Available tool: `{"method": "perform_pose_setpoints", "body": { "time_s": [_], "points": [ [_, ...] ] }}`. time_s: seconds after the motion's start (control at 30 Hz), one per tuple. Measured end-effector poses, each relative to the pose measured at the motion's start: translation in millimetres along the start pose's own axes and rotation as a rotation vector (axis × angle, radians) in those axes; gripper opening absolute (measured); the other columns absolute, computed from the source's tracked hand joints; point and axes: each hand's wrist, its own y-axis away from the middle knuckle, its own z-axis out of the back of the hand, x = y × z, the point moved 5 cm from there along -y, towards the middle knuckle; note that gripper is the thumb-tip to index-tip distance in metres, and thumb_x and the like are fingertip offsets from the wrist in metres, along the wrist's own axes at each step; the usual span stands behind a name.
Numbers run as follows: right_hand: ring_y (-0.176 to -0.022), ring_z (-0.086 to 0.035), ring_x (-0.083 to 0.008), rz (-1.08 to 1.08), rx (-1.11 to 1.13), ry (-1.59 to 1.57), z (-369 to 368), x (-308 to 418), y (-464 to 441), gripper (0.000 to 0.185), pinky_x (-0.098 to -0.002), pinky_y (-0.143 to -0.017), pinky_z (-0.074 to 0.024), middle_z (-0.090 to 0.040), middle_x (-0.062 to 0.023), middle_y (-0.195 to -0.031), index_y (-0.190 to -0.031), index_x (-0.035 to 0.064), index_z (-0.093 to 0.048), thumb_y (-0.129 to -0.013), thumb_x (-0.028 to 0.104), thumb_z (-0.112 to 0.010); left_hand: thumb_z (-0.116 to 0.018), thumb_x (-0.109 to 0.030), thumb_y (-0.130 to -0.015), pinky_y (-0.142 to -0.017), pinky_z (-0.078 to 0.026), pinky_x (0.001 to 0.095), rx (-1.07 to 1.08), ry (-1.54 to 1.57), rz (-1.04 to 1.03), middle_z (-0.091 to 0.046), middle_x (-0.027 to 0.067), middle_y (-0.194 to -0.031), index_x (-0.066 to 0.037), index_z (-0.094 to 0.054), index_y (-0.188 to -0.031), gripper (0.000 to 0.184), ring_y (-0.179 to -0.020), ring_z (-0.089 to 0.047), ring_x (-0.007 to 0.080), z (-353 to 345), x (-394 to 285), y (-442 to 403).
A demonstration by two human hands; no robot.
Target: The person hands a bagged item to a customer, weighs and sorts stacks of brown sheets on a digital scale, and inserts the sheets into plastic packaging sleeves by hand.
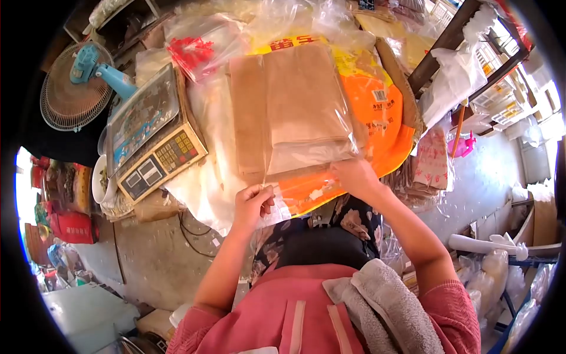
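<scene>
Brown sheets in a clear plastic bag (300,100) lie on the table in front of me, over an orange and yellow printed sack (377,112). At the bag's lower left corner, my left hand (254,203) is closed, its fingertips pinching the edge of the clear plastic. My right hand (355,177) is at the lower right edge of the bag, fingers bent down onto the plastic; what its fingertips hold is too blurred to make out. The brown sheets lie flat, with loose clear plastic along the near edge.
A weighing scale (159,159) with a keypad stands left of the bag, and a blue fan (88,76) beyond it. A red-printed plastic bag (191,53) lies behind. Stacked brown bags (433,165) are at the right, near a dark metal frame (442,50). A white bowl (101,180) sits left.
</scene>
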Motion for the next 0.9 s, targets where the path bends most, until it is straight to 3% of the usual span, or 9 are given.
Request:
{"method": "perform_pose_setpoints", "body": {
  "time_s": [0.1,0.23,0.37,0.67,0.8,0.87,0.9],
  "points": [
    [-0.068,-0.061,-0.0271,-0.091,-0.007,-0.291,19,14,9,0.019,-0.0351,-0.060,-0.0476,-0.062,-0.0110,-0.071,-0.077,0.0040,-0.062,-0.077,0.022,-0.066,-0.061,-0.032,-0.086,-0.043,-0.037,0.0215,0.106,-0.128,0.017,-0.057,0.0033,-0.062,-0.005,-0.059,-0.069,0.032,-0.049,-0.051,0.0082,6,6,-2],
    [-0.067,-0.060,-0.0271,0.147,-0.166,-0.498,7,59,-7,0.016,-0.0351,-0.060,-0.0470,-0.061,-0.0115,-0.073,-0.079,0.0034,-0.060,-0.077,0.018,-0.066,-0.054,-0.044,-0.088,-0.053,-0.044,0.0242,0.032,-0.007,0.056,-0.057,0.0046,-0.071,-0.002,-0.062,-0.081,0.044,-0.065,-0.056,0.0129,4,11,-6],
    [-0.068,-0.060,-0.0271,0.228,-0.172,-0.568,-15,87,-27,0.014,-0.0349,-0.060,-0.0470,-0.060,-0.0117,-0.075,-0.081,0.0026,-0.059,-0.078,0.015,-0.065,-0.048,-0.046,-0.091,-0.057,-0.045,0.0251,0.019,0.045,-0.012,-0.061,0.0063,-0.076,-0.001,-0.062,-0.084,0.047,-0.066,-0.057,0.0136,3,15,-12],
    [-0.064,-0.061,-0.0277,0.153,-0.082,-0.450,-31,102,-31,0.019,-0.0387,-0.057,-0.0474,-0.060,-0.0102,-0.071,-0.078,0.0085,-0.059,-0.079,0.027,-0.065,-0.046,-0.040,-0.094,-0.055,-0.044,0.0250,-0.081,-0.228,-0.118,-0.062,0.0076,-0.067,0.003,-0.063,-0.075,0.050,-0.060,-0.055,0.0129,2,-7,-4],
    [-0.069,-0.060,-0.0322,0.313,-0.299,-0.368,-13,116,-26,0.017,-0.0407,-0.061,-0.0468,-0.058,-0.0141,-0.074,-0.082,0.0044,-0.055,-0.076,0.018,-0.062,-0.052,-0.028,-0.089,-0.048,-0.043,0.0276,-0.042,0.042,0.007,-0.061,0.0079,-0.065,-0.001,-0.063,-0.073,0.034,-0.052,-0.053,0.0145,10,17,-24],
    [-0.065,-0.059,-0.0286,0.328,-0.276,-0.473,-20,114,-25,0.015,-0.0382,-0.059,-0.0465,-0.057,-0.0121,-0.071,-0.079,0.0042,-0.054,-0.075,0.015,-0.063,-0.054,-0.024,-0.086,-0.052,-0.047,0.0272,-0.034,0.092,0.024,-0.062,0.0087,-0.066,0.000,-0.063,-0.073,0.029,-0.057,-0.058,0.0149,2,12,-21],
    [-0.065,-0.059,-0.0279,0.292,-0.159,-0.564,-16,111,-23,0.016,-0.0377,-0.059,-0.0468,-0.057,-0.0119,-0.072,-0.080,0.0040,-0.055,-0.075,0.017,-0.063,-0.055,-0.022,-0.085,-0.054,-0.049,0.0270,-0.034,0.116,0.040,-0.063,0.0091,-0.067,0.000,-0.064,-0.073,0.027,-0.059,-0.060,0.0152,0,9,-18]
  ]
}}
